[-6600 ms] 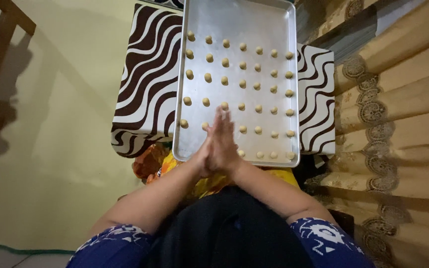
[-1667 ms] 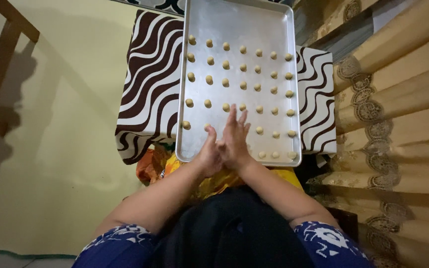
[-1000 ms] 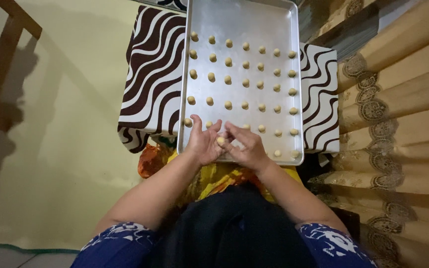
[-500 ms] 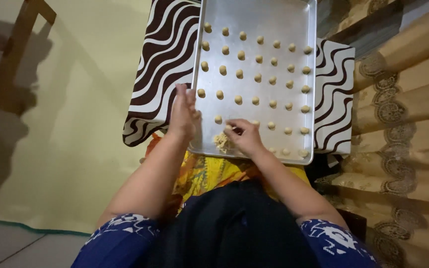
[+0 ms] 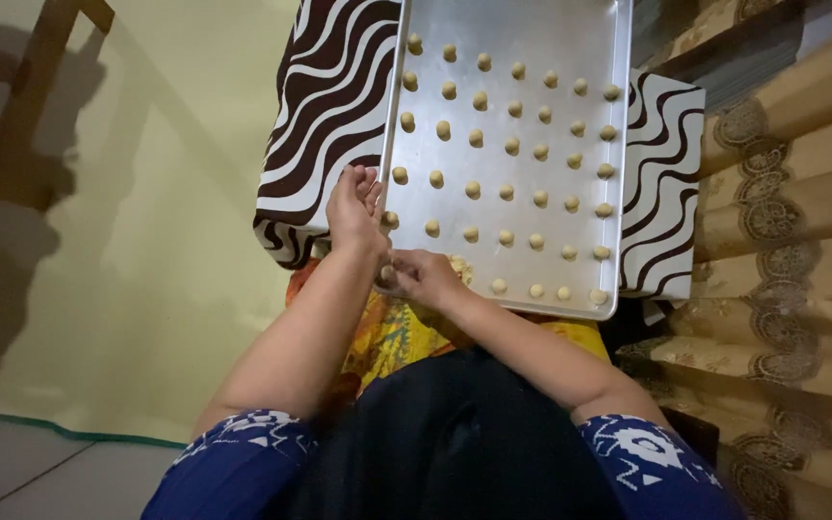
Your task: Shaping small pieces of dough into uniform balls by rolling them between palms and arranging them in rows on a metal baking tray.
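The pale yellow-green floor (image 5: pixel 146 241) fills the left of the frame, with draped beige curtains (image 5: pixel 792 193) down the right and a wooden chair leg (image 5: pixel 36 96) at upper left. At centre top a metal baking tray (image 5: pixel 522 39) rests on a brown-and-white wavy cloth (image 5: pixel 329 96), dotted with rows of small dough balls (image 5: pixel 474 190). They look soft and light, easily dented, best pinched gently from the sides. The left hand (image 5: pixel 353 207) rests loosely open at the tray's left edge; the right hand (image 5: pixel 426 277), at the near-left corner, pinches a small dough piece (image 5: pixel 387 274).
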